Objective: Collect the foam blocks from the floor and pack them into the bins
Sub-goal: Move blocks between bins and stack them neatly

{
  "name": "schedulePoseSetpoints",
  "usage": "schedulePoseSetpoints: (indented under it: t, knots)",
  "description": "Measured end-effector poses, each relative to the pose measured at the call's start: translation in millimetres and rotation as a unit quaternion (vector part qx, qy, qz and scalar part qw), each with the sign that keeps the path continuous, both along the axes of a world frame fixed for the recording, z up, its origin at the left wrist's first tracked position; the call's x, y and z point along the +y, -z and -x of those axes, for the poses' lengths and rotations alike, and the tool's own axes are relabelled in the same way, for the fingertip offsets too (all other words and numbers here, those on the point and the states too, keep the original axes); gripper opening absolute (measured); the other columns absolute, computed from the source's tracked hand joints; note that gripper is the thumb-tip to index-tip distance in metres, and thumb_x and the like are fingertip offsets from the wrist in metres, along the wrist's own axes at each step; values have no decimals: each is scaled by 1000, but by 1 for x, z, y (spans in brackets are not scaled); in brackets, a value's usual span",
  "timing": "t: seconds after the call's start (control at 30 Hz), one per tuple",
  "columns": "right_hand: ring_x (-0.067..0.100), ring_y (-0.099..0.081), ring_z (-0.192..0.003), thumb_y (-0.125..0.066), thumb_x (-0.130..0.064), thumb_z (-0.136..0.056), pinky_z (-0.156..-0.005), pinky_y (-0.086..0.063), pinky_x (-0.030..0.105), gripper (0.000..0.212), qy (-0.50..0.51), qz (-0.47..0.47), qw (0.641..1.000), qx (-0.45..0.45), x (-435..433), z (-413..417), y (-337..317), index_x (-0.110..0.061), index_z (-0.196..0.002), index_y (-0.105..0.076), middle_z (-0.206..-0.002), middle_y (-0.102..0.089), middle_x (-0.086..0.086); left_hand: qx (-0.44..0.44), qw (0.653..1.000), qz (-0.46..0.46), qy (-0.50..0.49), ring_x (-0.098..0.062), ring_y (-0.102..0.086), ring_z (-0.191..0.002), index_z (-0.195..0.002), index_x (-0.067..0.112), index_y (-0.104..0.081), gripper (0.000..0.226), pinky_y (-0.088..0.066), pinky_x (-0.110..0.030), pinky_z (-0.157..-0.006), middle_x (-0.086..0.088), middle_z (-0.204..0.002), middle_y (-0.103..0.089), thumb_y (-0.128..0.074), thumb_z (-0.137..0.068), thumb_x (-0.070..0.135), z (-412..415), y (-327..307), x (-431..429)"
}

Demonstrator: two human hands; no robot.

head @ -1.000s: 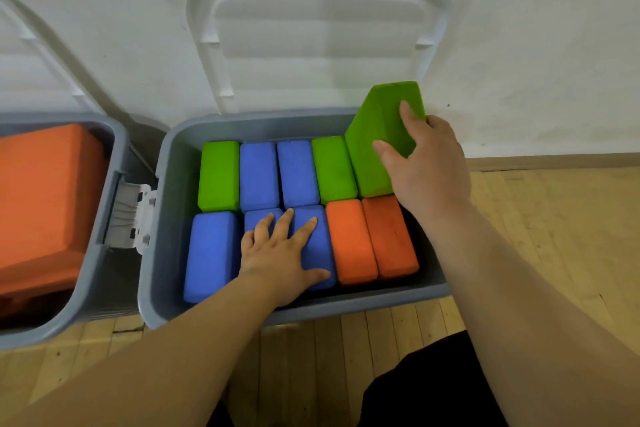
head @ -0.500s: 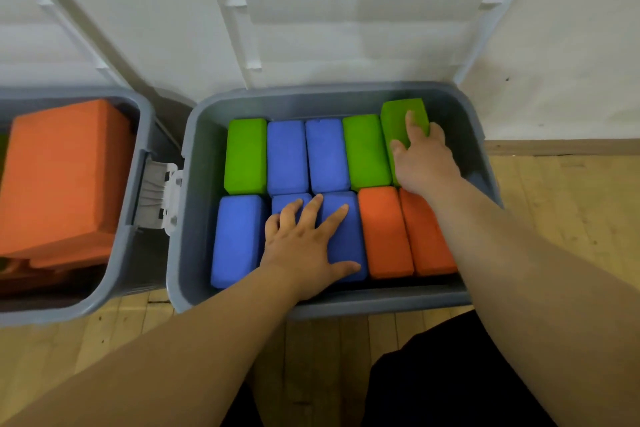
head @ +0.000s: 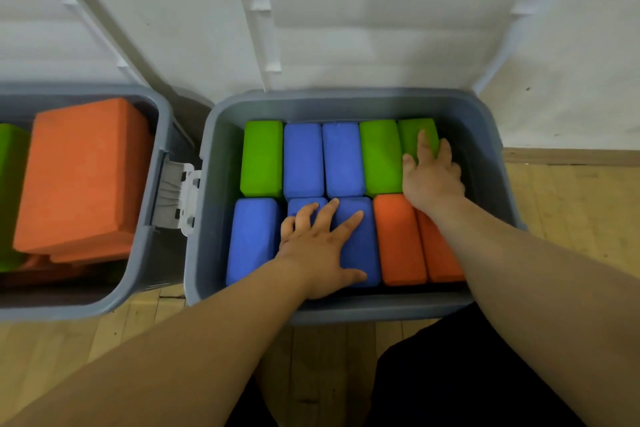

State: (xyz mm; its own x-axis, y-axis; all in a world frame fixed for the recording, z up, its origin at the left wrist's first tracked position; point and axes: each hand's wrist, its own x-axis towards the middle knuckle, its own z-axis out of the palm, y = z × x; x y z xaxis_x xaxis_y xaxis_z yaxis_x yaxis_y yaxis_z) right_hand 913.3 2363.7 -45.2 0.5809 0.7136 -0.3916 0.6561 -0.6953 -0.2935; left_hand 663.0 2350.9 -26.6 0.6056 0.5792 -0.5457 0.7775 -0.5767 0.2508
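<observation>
White wall (head: 588, 45) fills the upper half of the frame, and a wooden floor (head: 571, 218) runs along the bottom and right.

At the centre stands a grey bin (head: 221, 156), its pale lid (head: 398, 10) propped open against the wall with its top edge cut off by the frame. A second grey bin (head: 69, 310) sits just beside it at the left and is cut off at the frame's edge. It holds a large orange block (head: 83, 177) and a green block (head: 10, 184) of which only a sliver shows; what lies under them is too dark to make out.

The foam blocks stand packed side by side in the centre bin in two rows. The back row runs green (head: 261, 158), blue (head: 303, 159), blue (head: 343, 159), green (head: 381, 156), and a last green block (head: 415, 132) at the right end. The front row has three blue blocks (head: 252, 239) and two orange blocks (head: 398, 239), the right one half hidden by the forearm.

The left hand (head: 318, 246) lies flat with its fingers spread on the middle blue blocks, covering most of one. The right hand (head: 431, 177) rests open on the last green block, fingers fairly straight; its outer fingertips blur into the dark gap by the bin wall.

A white latch (head: 180, 194) hangs between the two bins.
</observation>
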Motion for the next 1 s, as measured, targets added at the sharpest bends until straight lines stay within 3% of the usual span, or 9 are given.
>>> schedulePoseSetpoints:
  t: [0.07,0.17,0.23,0.3,0.5,0.6,0.73,0.83,1.0]
  knots:
    - [44,-5,-154,-25,-63,-103,-121,-14,64,68,5,13,1000,-3,-3,12,-10,-41,-162,0,-171,8,4,-15,1000,7,5,-28,3,-155,-160,51,1,98,-7,-52,-122,6,-171,8,-54,-84,79,9,-15,10]
    - [42,-1,-155,-34,-68,-99,-122,-6,61,75,-57,-9,998,-26,1,60,-30,-39,-162,-6,-172,7,7,-33,996,-57,-53,-30,-14,-152,-161,43,-12,91,-20,-50,-120,0,-170,-10,-57,-88,72,51,-37,33]
    - [39,-6,-156,-42,-67,-98,-125,-11,55,76,-156,-46,986,-23,11,111,-46,-37,-162,-14,-172,1,8,-41,985,-127,-110,-32,-23,-149,-160,39,-23,87,-25,-49,-118,-2,-166,-22,-57,-87,72,95,-49,52]
    - [36,-8,-156,-48,-62,-98,-126,-14,50,73,-222,-68,972,45,23,167,-61,-35,-161,-22,-172,-3,8,-43,970,-177,-161,-34,-27,-146,-157,36,-31,85,-28,-51,-116,-4,-163,-29,-55,-84,73,146,-63,70]
    - [28,-26,-151,-57,-38,-99,-122,-27,40,61,-315,-160,919,177,85,320,-99,-24,-156,-38,-165,-23,8,4,917,-268,-295,-39,-32,-143,-154,37,-38,80,-32,-58,-112,-8,-161,-34,-61,-85,69,294,-94,114]
    - [36,-25,-148,-53,-47,-99,-121,-27,47,69,-350,-134,916,146,113,382,-103,-29,-159,-27,-166,-17,9,54,907,-246,-337,-40,-25,-148,-157,43,-28,83,-27,-59,-115,-8,-166,-25,-54,-86,76,354,-92,135]
    - [47,-10,-150,-42,-72,-93,-122,-18,57,85,-343,-20,935,83,136,435,-80,-41,-160,0,-168,17,7,106,906,-197,-359,-42,-9,-154,-157,56,-7,87,-14,-60,-122,-2,-171,-5,-33,-82,90,417,-76,166]
    - [45,-14,-148,-38,-82,-88,-118,-26,58,91,-328,-40,942,58,143,452,-60,-44,-159,3,-165,27,4,116,925,-192,-308,-43,-8,-153,-152,63,9,87,-15,-61,-121,-2,-171,-2,-12,-74,96,448,-54,181]
    - [40,-12,-149,-36,-86,-84,-117,-29,56,93,-322,-42,945,31,140,452,-48,-48,-158,6,-164,31,0,92,930,-212,-286,-45,-9,-149,-153,62,9,79,-18,-60,-116,-5,-170,-5,-13,-83,92,464,-36,182]
